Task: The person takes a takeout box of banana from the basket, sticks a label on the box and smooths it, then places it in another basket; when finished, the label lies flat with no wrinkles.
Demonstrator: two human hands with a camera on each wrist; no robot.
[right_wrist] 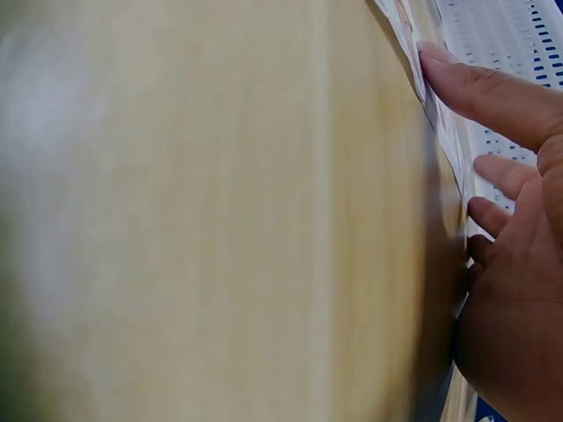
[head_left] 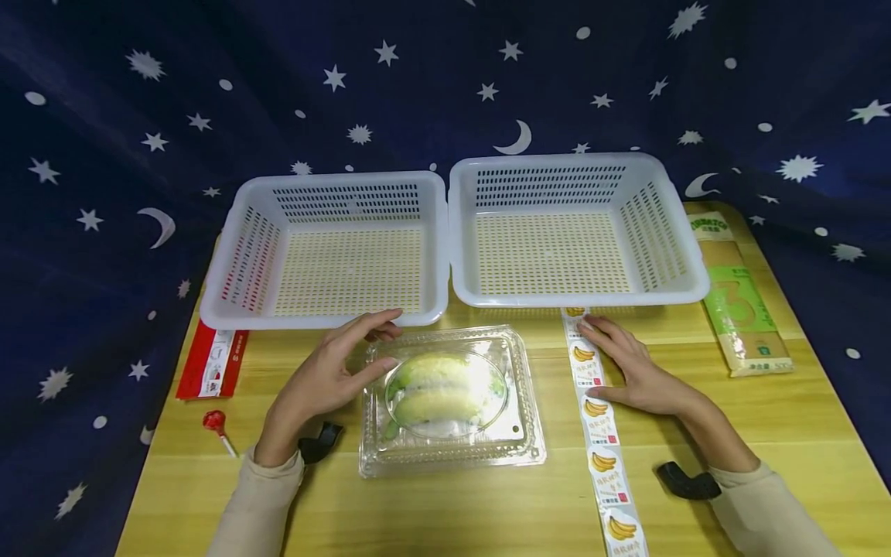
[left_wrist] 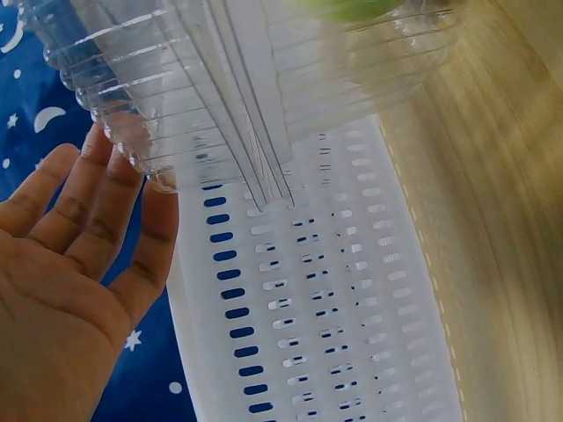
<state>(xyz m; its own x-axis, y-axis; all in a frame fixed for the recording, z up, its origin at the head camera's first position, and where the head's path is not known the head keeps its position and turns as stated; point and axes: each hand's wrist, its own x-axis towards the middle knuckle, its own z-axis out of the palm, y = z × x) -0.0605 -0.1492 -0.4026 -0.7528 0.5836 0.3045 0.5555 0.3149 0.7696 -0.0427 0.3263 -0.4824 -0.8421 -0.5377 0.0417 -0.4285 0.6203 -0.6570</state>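
A clear plastic clamshell box [head_left: 452, 460] lies closed on the table, with elongated yellow-green produce [head_left: 435, 406] inside. My left hand [head_left: 334, 371] is at the box's far left corner, fingers loosely spread. In the left wrist view, the fingertips of that hand [left_wrist: 79, 255] overlap the box's ribbed edge. To the right of the box runs a long strip of banana stickers [head_left: 604, 464]. The right hand [head_left: 636, 375] rests at this strip, its thumb and fingertips on the strip's right side. In the right wrist view, its thumb [right_wrist: 493, 97] lies at the strip's edge.
Two white perforated baskets [head_left: 438, 232] stand side by side along the back. At left lie a red packet [head_left: 191, 371] with a sticker strip [head_left: 217, 365] and a red lollipop [head_left: 214, 421]. A green and tan bag [head_left: 741, 302] lies at right. Black wrist pieces [head_left: 687, 481] sit by both sleeves.
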